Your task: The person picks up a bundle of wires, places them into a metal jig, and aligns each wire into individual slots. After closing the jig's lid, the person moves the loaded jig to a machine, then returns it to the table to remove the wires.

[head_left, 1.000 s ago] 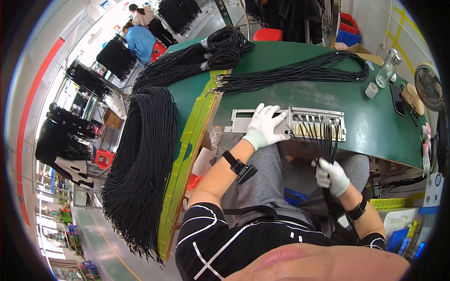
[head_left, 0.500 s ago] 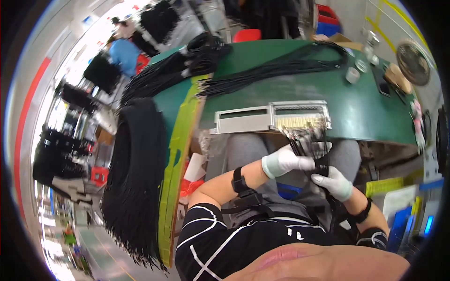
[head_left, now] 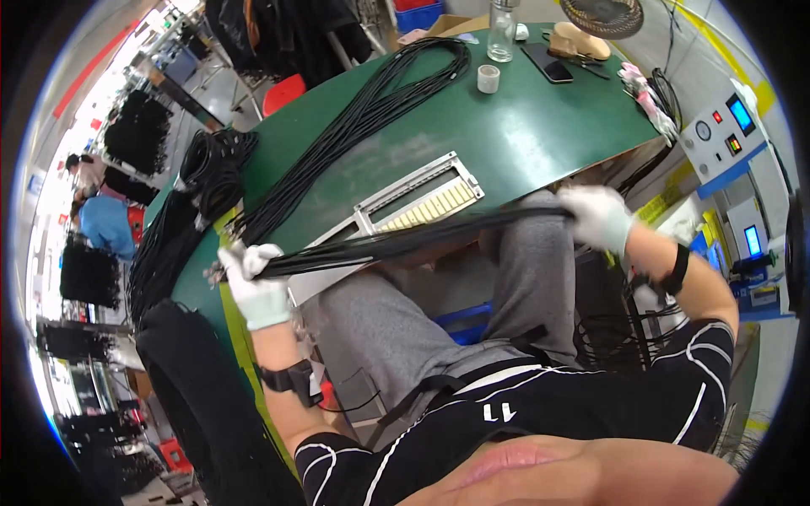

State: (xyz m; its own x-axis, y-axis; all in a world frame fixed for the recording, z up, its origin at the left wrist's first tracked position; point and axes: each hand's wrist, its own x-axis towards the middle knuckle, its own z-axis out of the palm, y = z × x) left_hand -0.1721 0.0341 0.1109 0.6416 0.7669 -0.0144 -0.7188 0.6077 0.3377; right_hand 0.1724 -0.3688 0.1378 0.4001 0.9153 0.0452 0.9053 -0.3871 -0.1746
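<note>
Cables (head_left: 422, 238) in both hands (head_left: 256, 287) (head_left: 601, 218) overlap the frame (head_left: 407, 182), a cup (head_left: 488, 80) beyond.

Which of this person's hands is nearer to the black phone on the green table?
The right hand, on the person's side of the phone; the left hand is farther away, well to the phone's left.

Black cable bundle (head_left: 413, 240), nearly straight, midair
</note>
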